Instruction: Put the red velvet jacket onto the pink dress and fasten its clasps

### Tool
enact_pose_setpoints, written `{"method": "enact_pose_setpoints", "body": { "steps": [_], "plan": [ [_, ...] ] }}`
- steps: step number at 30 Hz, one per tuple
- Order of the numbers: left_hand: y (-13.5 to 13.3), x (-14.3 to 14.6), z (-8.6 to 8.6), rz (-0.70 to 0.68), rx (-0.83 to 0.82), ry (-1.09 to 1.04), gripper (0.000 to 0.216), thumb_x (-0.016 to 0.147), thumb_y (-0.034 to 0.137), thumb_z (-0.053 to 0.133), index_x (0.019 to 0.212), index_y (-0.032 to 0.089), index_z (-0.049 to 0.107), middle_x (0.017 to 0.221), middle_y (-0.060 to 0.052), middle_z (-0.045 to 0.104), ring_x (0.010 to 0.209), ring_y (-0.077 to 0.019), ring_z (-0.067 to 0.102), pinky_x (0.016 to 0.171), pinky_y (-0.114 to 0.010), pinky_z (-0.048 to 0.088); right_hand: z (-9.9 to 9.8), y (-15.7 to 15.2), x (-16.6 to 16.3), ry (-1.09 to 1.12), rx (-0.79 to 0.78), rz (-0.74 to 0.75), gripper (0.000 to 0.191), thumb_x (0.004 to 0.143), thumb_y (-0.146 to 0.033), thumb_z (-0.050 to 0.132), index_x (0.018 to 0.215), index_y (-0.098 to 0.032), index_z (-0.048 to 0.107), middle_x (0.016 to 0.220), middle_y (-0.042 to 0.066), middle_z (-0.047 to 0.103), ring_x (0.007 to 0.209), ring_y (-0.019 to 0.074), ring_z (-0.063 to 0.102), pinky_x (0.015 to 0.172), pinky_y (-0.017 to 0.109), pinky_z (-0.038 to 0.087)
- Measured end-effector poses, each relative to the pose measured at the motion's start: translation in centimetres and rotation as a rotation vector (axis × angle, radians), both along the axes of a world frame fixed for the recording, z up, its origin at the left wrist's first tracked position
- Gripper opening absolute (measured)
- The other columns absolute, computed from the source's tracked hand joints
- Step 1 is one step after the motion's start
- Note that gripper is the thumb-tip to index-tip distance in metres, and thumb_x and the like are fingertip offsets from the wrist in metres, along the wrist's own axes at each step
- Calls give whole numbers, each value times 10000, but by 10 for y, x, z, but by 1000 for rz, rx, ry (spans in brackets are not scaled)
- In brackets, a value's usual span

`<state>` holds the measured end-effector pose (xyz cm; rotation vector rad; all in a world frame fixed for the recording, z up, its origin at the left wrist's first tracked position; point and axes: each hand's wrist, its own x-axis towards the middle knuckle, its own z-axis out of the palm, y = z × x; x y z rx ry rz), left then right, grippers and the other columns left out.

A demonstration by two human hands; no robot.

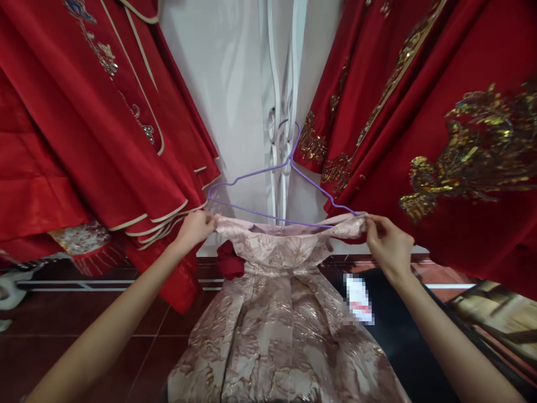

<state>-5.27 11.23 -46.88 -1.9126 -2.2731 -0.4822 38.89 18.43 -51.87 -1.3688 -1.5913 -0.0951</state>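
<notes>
A pale pink brocade dress (268, 330) with a metallic sheen hangs in front of me, its neckline stretched sideways. My left hand (197, 226) pinches the left end of the off-shoulder band. At the other end of the band, my right hand (390, 243) grips the fabric between thumb and fingers. A thin purple hanger (255, 173) hangs by its hook on white ornate metalwork (274, 112). The hanger's right end reaches into the band near my right hand, while its left end sits above the fabric, apart from my left hand.
Red garments with beige piping (138, 168) hang on the left. Red garments with gold sequin embroidery (432, 173) hang on the right. Dark red floor tiles (100, 319) lie below. A dark surface (398, 324) and a blurred white label (358, 299) are at lower right.
</notes>
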Motion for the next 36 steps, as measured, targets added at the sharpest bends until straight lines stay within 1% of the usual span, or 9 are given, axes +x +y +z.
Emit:
{"method": "enact_pose_setpoints", "body": {
  "steps": [3,7,10,12,14,18,20,27,36],
  "plan": [
    [-15,21,3,-255,-20,17,380,928,413,391,876,194,698,766,-74,697,710,-213,632,665,-284,414,-2,-20,4,42,21,-44,332,901,-385,459,1028,-166,674,925,115,713,813,262,671,789,381,512],
    [-16,72,15,-663,89,85,376,956,405,395,927,196,706,1026,-100,658,1021,-233,582,902,-360,450,6,-33,1,9,52,-10,342,929,-385,392,1060,-189,639,1026,145,676,913,282,641,850,412,493],
    [-2,104,11,-799,192,171,314,944,359,457,867,190,710,1327,-102,539,1284,-267,429,1117,-501,289,10,-36,-4,29,76,-8,333,924,-373,397,1046,-175,635,1003,128,676,888,267,644,838,414,495],
    [8,115,1,-832,188,194,277,941,333,475,869,197,705,1381,-86,512,1339,-262,386,1174,-570,131,11,-38,-5,60,65,-16,329,915,-374,409,1037,-171,638,1000,122,683,880,261,648,822,397,499],
    [15,120,-10,-844,142,181,267,947,332,471,894,205,701,1351,-83,547,1308,-245,437,1179,-588,68,11,-41,-1,90,-13,-31,333,906,-390,416,1038,-178,637,998,123,692,865,268,656,797,387,500],
    [14,119,-18,-844,119,110,301,961,360,442,901,210,697,1341,-76,570,1261,-231,494,1177,-571,100,11,-51,21,40,-331,-95,345,872,-443,440,1033,-211,638,934,138,711,890,346,660,768,427,478],
    [11,116,-17,-850,120,73,305,962,372,439,896,221,696,1334,-60,582,1253,-224,502,1171,-553,126,12,-56,29,27,-402,-133,338,855,-451,453,1017,-224,645,900,134,715,902,359,659,757,425,472],
    [8,113,-13,-853,94,38,309,965,360,428,847,212,672,1392,-50,551,1275,-231,496,1117,-516,206,28,-64,16,55,-288,-102,307,855,-429,486,1008,-240,675,901,87,730,814,284,679,722,355,479],
    [16,135,-14,-847,47,-36,289,968,355,424,855,202,641,1389,-53,555,1297,-226,494,1007,-448,340,89,-50,-14,-170,47,33,246,836,-303,511,942,-214,715,900,59,737,768,206,679,759,287,488]
  ]
}}
